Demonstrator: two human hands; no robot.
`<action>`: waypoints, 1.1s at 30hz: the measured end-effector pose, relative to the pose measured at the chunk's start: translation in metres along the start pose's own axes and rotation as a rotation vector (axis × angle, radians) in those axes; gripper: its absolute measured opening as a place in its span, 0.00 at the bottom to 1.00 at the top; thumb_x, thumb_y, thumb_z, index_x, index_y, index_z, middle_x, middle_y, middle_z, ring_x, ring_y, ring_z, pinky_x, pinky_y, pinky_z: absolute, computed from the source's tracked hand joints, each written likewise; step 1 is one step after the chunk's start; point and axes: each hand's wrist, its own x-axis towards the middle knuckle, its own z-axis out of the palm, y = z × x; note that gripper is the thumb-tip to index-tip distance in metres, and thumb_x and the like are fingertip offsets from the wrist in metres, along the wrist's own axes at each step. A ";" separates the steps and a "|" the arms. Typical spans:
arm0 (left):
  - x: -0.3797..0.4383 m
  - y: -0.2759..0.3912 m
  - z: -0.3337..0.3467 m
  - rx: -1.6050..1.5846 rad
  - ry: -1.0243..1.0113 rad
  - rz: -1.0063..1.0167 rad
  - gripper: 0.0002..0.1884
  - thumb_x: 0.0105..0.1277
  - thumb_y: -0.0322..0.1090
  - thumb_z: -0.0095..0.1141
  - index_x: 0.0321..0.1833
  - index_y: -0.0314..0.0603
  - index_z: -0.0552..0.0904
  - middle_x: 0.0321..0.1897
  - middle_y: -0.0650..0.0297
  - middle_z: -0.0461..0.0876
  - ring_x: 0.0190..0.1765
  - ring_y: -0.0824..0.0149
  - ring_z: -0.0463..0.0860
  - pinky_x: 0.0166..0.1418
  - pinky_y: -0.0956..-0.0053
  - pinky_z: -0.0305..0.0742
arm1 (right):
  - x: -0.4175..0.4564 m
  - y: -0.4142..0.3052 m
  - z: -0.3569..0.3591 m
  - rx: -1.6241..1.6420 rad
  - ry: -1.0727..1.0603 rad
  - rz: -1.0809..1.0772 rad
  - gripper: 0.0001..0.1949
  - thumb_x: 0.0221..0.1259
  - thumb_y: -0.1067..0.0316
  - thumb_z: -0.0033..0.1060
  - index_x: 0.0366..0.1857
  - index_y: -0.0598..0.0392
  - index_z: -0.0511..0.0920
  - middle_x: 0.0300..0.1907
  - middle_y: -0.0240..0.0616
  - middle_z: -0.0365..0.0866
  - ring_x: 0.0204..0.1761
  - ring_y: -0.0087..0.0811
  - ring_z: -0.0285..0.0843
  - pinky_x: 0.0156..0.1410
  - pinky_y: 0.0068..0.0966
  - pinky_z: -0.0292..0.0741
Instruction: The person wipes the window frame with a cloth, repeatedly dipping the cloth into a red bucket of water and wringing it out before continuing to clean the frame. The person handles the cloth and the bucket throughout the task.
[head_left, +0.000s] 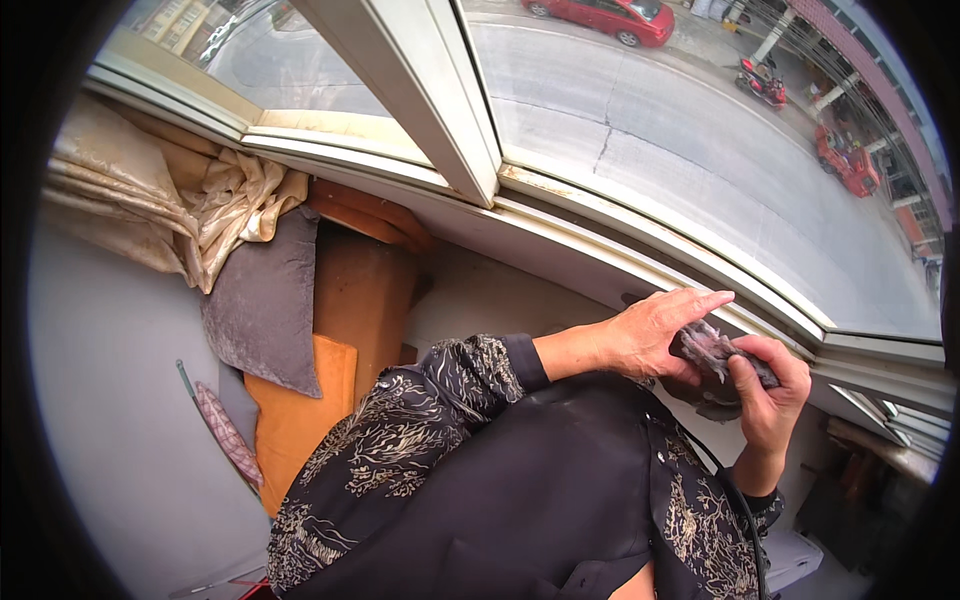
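A crumpled grey-pink cloth (709, 352) is between my two hands, close to the sliding window's frame at the right. My right hand (772, 375) pinches the cloth between thumb and fingers. Over the cloth's other side reaches my left hand (656, 334), its fingers stretched towards the window and its thumb against or beside the cloth; whether it grips the cloth is not clear. The lower part of the cloth hangs below the hands, in shadow. Beyond the hands runs the white window track (630, 262), with dirt marks along it.
A thick white window post (420, 97) rises left of my hands. Gold curtain fabric (232, 195) is bunched at the left, above a grey cushion (266, 315) and an orange sofa (367, 300). A black cable runs down my front. Outside lies a street with a red car (607, 19).
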 end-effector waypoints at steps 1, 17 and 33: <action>0.007 0.003 0.004 -0.110 -0.080 -0.036 0.35 0.58 0.42 0.65 0.69 0.44 0.68 0.54 0.53 0.78 0.55 0.53 0.78 0.58 0.65 0.74 | -0.001 0.001 0.008 0.096 -0.030 0.045 0.07 0.52 0.78 0.65 0.35 0.64 0.81 0.29 0.40 0.84 0.30 0.25 0.81 0.38 0.20 0.75; 0.008 0.003 0.003 -0.317 -0.020 -0.252 0.20 0.57 0.17 0.53 0.53 0.37 0.79 0.43 0.61 0.84 0.47 0.69 0.82 0.51 0.76 0.76 | -0.035 0.111 0.047 0.157 0.184 0.027 0.22 0.46 0.77 0.66 0.50 0.57 0.80 0.46 0.42 0.81 0.49 0.37 0.79 0.56 0.29 0.75; 0.002 0.016 -0.004 -0.138 0.051 0.027 0.07 0.65 0.29 0.59 0.43 0.35 0.83 0.34 0.59 0.80 0.36 0.64 0.80 0.40 0.74 0.75 | -0.041 0.134 0.044 0.092 -0.133 0.216 0.30 0.38 0.67 0.78 0.53 0.57 0.79 0.48 0.41 0.80 0.48 0.38 0.80 0.54 0.29 0.76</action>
